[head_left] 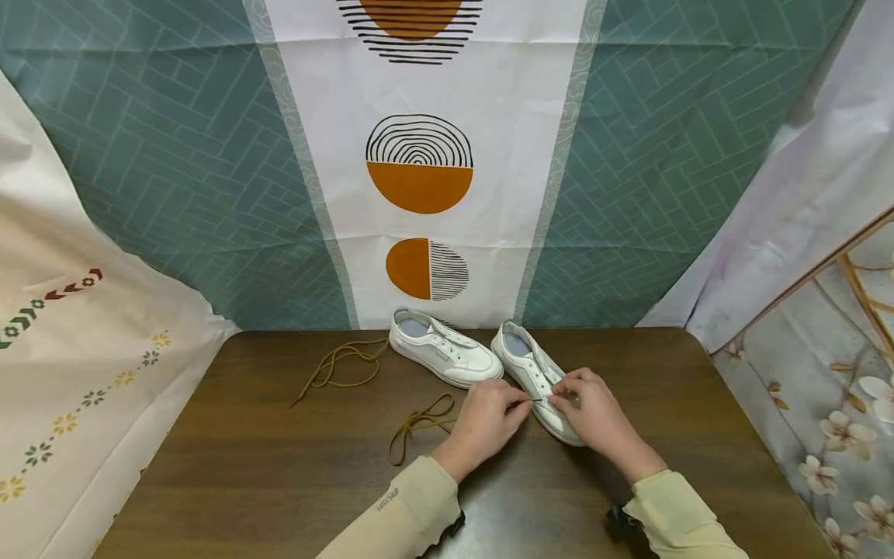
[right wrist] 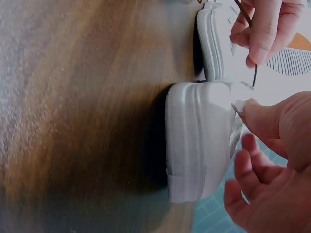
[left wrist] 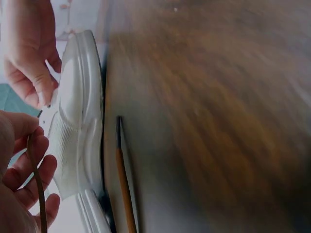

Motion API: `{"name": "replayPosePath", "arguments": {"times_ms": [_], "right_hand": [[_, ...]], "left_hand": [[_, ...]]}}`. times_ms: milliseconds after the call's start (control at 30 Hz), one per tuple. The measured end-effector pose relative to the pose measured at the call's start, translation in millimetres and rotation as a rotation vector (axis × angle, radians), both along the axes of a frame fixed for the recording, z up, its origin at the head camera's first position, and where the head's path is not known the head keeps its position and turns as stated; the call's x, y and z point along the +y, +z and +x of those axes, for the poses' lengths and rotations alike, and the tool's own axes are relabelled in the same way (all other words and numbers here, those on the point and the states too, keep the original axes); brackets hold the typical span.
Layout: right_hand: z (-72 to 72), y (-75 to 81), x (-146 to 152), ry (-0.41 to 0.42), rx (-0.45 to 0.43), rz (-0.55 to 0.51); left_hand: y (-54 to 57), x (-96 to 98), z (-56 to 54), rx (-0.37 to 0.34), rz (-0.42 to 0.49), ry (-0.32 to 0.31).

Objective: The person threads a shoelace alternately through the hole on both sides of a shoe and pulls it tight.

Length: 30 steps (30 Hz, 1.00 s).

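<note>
My left hand (head_left: 482, 419) pinches a thin brown shoelace (left wrist: 37, 177) near its dark tip, which points at the eyelets of the right-hand white shoe (head_left: 525, 371). My right hand (head_left: 594, 411) is at that shoe's lacing area, its thumb and finger gripping a white edge beside the eyelets. In the right wrist view the lace tip (right wrist: 255, 77) stands just above that edge; whether it enters a hole I cannot tell. Loops of brown lace (head_left: 412, 423) lie left of my left hand, and a dark-tipped lace end (left wrist: 125, 189) rests on the table beside the shoe.
A second white shoe (head_left: 436, 353), without a lace, stands to the left, toe near the first. Another brown lace (head_left: 302, 394) lies loosely looped farther left on the brown wooden table (head_left: 279, 481). A patterned cloth (head_left: 489, 264) hangs behind the table's back edge.
</note>
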State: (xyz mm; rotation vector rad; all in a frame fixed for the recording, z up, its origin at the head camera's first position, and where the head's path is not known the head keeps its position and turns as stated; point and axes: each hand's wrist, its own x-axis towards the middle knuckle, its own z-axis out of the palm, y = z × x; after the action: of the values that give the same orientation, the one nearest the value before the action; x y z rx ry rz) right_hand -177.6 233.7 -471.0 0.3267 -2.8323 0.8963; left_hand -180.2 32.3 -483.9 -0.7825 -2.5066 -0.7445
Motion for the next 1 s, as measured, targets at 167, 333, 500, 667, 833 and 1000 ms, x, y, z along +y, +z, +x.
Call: {"name": "replayPosePath", "arguments": {"times_ms": [167,333,500,667,833,1000], "right_hand": [[-0.3,3.6,0.6,0.041,-0.069,-0.015],[0.1,4.7,0.0,0.049,-0.097,-0.006],[-0.8,5.0,-0.1,0.048,-0.1,0.006],[-0.4,5.1,0.5,0.047,-0.113,-0.002],[2.5,3.5,-0.2,0.055,-0.104,-0.014],[3.6,-0.9,1.0,0.059,-0.076,0.004]], "left_hand": [[-1.5,8.2,-1.5,0.027,-0.048,0.01],[-3.3,13.0,-2.6,0.058,-0.087,0.033],[-4.7,16.2,-2.7,0.073,-0.12,0.05],[-4.3,19.2,-2.2,0.097,-0.136,0.083],[-5.8,19.5,-2.0,0.113,-0.134,0.128],[-5.4,21.7,-1.3,0.091,-0.149,0.124]]}}
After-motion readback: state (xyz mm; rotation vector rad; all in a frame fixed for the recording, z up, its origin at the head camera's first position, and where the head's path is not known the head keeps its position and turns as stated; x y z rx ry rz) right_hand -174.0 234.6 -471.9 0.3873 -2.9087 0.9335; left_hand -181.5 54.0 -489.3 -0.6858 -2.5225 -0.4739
